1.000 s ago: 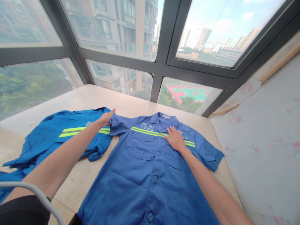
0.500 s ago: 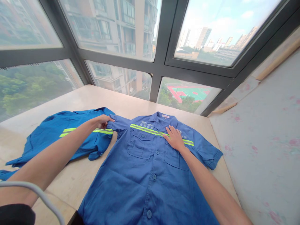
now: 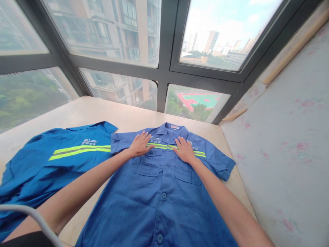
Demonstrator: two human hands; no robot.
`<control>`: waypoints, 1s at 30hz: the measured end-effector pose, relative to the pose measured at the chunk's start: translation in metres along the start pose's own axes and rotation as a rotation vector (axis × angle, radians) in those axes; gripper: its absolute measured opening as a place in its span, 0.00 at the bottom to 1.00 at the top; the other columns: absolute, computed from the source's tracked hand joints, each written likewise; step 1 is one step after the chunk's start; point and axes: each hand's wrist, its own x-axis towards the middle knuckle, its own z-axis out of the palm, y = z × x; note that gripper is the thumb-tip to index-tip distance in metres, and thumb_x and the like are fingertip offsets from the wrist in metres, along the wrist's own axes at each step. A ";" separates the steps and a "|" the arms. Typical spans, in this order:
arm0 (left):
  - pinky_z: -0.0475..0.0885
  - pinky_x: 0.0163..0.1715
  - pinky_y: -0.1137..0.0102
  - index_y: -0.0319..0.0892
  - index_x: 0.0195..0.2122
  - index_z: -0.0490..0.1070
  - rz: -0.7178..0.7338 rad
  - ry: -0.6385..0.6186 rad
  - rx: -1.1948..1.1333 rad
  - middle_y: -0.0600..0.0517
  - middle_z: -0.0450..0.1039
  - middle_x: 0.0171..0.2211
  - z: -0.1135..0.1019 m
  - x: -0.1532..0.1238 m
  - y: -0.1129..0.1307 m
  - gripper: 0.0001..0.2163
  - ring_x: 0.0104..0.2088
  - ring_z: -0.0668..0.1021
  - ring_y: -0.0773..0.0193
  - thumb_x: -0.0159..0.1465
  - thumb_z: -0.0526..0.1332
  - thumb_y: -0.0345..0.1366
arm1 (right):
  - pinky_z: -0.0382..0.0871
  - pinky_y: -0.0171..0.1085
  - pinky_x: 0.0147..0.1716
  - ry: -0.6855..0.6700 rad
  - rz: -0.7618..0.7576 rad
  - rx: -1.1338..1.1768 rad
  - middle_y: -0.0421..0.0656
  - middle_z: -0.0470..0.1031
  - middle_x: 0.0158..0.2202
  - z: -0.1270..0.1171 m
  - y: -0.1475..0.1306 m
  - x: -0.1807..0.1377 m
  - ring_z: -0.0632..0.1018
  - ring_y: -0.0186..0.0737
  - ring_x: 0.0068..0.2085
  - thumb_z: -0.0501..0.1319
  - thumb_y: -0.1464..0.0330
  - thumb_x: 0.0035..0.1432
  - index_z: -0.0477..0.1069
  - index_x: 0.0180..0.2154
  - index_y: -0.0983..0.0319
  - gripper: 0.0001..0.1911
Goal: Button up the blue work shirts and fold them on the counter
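Observation:
A blue short-sleeved work shirt (image 3: 149,192) lies face up and spread out, its collar toward the window and its front buttoned. A yellow-green reflective stripe crosses its chest above two flap pockets. My left hand (image 3: 140,144) rests flat on the left side of the chest, over part of the stripe and the printed lettering, fingers stretched out. On the other side of the button line, my right hand (image 3: 185,150) also lies flat near the collar, fingers extended, covering part of the stripe and print. Neither hand grips the cloth.
A second blue work shirt (image 3: 69,175) with a similar stripe lies rumpled at the left. Both are on a pale sill (image 3: 102,111) below grey-framed windows (image 3: 163,51). A flower-patterned wall (image 3: 280,137) borders the right. A white cable (image 3: 31,210) crosses the lower left.
My left hand has let go of the left sleeve and moved right onto the chest, now flat. My right hand stays on the chest. The view has shifted slightly.

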 end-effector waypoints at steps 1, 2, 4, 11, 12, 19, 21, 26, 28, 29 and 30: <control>0.48 0.66 0.52 0.36 0.68 0.52 -0.006 -0.010 -0.006 0.40 0.49 0.69 0.011 0.003 0.005 0.35 0.70 0.48 0.49 0.68 0.45 0.56 | 0.42 0.53 0.67 -0.002 0.000 -0.002 0.49 0.47 0.71 0.000 0.000 0.001 0.51 0.49 0.70 0.41 0.51 0.69 0.51 0.68 0.62 0.34; 0.47 0.66 0.51 0.36 0.69 0.51 -0.016 -0.006 -0.008 0.40 0.47 0.70 0.020 0.007 0.007 0.36 0.70 0.48 0.49 0.68 0.44 0.57 | 0.42 0.53 0.67 -0.003 0.001 -0.004 0.49 0.47 0.71 0.000 0.000 0.001 0.51 0.49 0.70 0.41 0.50 0.69 0.51 0.68 0.61 0.34; 0.45 0.66 0.50 0.36 0.69 0.51 -0.031 0.029 -0.005 0.41 0.46 0.70 0.032 0.013 0.005 0.36 0.70 0.49 0.49 0.68 0.43 0.58 | 0.42 0.53 0.67 -0.002 0.007 -0.005 0.50 0.47 0.71 -0.001 0.000 0.005 0.51 0.49 0.70 0.41 0.51 0.69 0.51 0.68 0.61 0.34; 0.45 0.67 0.54 0.39 0.68 0.53 -0.028 0.071 0.008 0.43 0.47 0.70 0.035 0.029 -0.021 0.34 0.70 0.51 0.53 0.68 0.41 0.57 | 0.42 0.53 0.66 -0.013 0.021 0.003 0.49 0.47 0.71 -0.002 -0.007 0.025 0.50 0.49 0.70 0.40 0.50 0.69 0.50 0.68 0.61 0.34; 0.45 0.67 0.54 0.39 0.68 0.53 -0.027 0.077 0.010 0.43 0.48 0.70 0.035 0.031 -0.025 0.34 0.70 0.51 0.53 0.69 0.41 0.57 | 0.42 0.53 0.66 -0.009 0.025 0.007 0.49 0.47 0.71 -0.002 -0.009 0.029 0.50 0.49 0.70 0.41 0.50 0.69 0.50 0.68 0.61 0.34; 0.46 0.67 0.54 0.40 0.68 0.53 -0.026 0.095 0.001 0.45 0.49 0.70 0.035 0.053 -0.039 0.32 0.70 0.51 0.55 0.70 0.40 0.54 | 0.42 0.52 0.67 0.006 0.032 0.056 0.49 0.48 0.71 -0.001 -0.007 0.055 0.50 0.48 0.70 0.41 0.50 0.68 0.51 0.68 0.62 0.35; 0.46 0.67 0.54 0.40 0.68 0.54 -0.034 0.100 -0.005 0.45 0.49 0.70 0.034 0.057 -0.041 0.31 0.70 0.51 0.55 0.70 0.40 0.54 | 0.42 0.52 0.67 0.012 0.015 0.069 0.49 0.48 0.71 -0.001 -0.003 0.060 0.51 0.48 0.70 0.42 0.50 0.68 0.52 0.68 0.62 0.35; 0.45 0.67 0.55 0.41 0.68 0.54 -0.016 0.091 -0.017 0.45 0.49 0.70 0.032 0.059 -0.043 0.31 0.70 0.51 0.56 0.70 0.40 0.53 | 0.42 0.51 0.67 0.029 -0.001 0.087 0.48 0.49 0.71 0.000 0.001 0.062 0.51 0.47 0.70 0.42 0.50 0.68 0.52 0.68 0.60 0.34; 0.45 0.67 0.55 0.40 0.68 0.53 -0.005 0.084 -0.017 0.45 0.48 0.70 0.031 0.059 -0.044 0.32 0.70 0.51 0.55 0.70 0.40 0.53 | 0.42 0.51 0.67 0.037 0.000 0.095 0.48 0.50 0.70 0.000 0.001 0.060 0.51 0.47 0.70 0.42 0.50 0.68 0.53 0.68 0.60 0.34; 0.44 0.67 0.55 0.39 0.68 0.53 0.001 0.078 -0.017 0.44 0.48 0.70 0.031 0.059 -0.044 0.32 0.70 0.50 0.55 0.70 0.40 0.54 | 0.42 0.51 0.67 0.040 0.003 0.100 0.48 0.50 0.70 0.000 0.000 0.059 0.51 0.47 0.70 0.42 0.50 0.68 0.53 0.67 0.60 0.33; 0.44 0.67 0.55 0.39 0.68 0.53 0.007 0.071 -0.017 0.44 0.48 0.70 0.030 0.059 -0.045 0.32 0.70 0.50 0.55 0.70 0.41 0.54 | 0.43 0.51 0.67 0.044 0.006 0.104 0.48 0.50 0.70 0.000 0.000 0.058 0.51 0.47 0.70 0.42 0.51 0.68 0.54 0.67 0.60 0.33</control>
